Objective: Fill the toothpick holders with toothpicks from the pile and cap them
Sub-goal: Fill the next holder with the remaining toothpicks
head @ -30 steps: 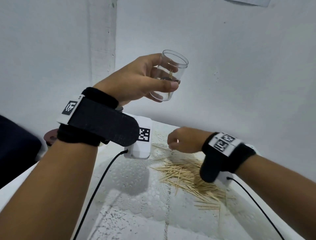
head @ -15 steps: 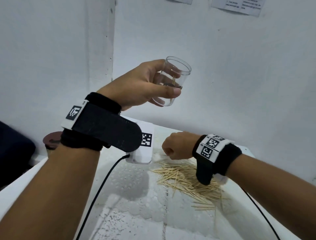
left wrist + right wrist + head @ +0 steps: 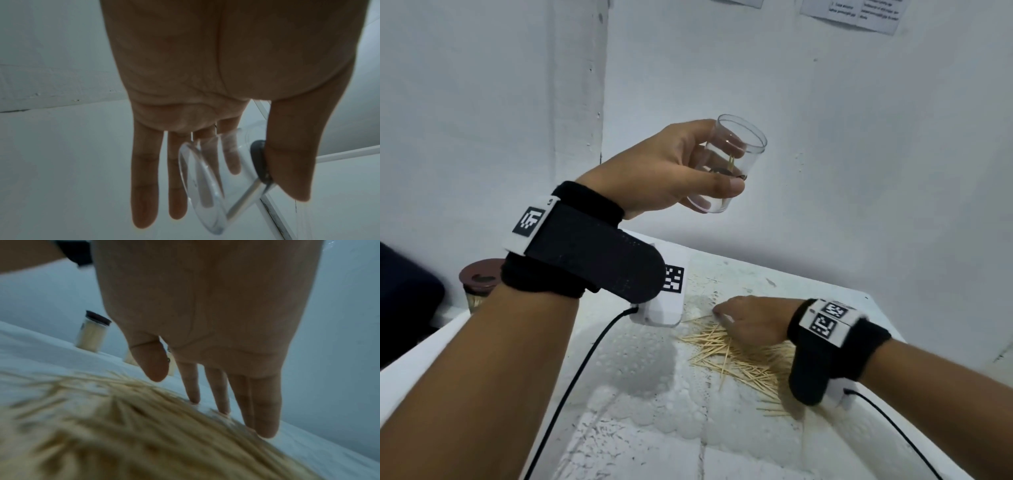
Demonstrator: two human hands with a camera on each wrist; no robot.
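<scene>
My left hand (image 3: 709, 171) holds a clear toothpick holder (image 3: 739, 154) raised and tilted in front of the wall. One or two toothpicks (image 3: 731, 162) stand inside it. In the left wrist view the thumb (image 3: 287, 162) presses a dark cap (image 3: 260, 160) against the side of the holder (image 3: 205, 186). My right hand (image 3: 743, 318) is down on the toothpick pile (image 3: 736, 356), and its straight fingertips (image 3: 265, 426) touch the pile's (image 3: 123, 426) far edge. Nothing is pinched in it.
A filled holder with a brown cap (image 3: 479, 284) stands at the table's back left, also seen as the capped holder (image 3: 92, 332). The white textured table (image 3: 640, 428) meets the wall just behind the pile. Wrist cables (image 3: 571, 387) trail toward me. A dark object (image 3: 404, 298) sits at far left.
My right hand has come down from a loose fist above the pile and spread its fingers onto the toothpicks. The left hand keeps the holder raised.
</scene>
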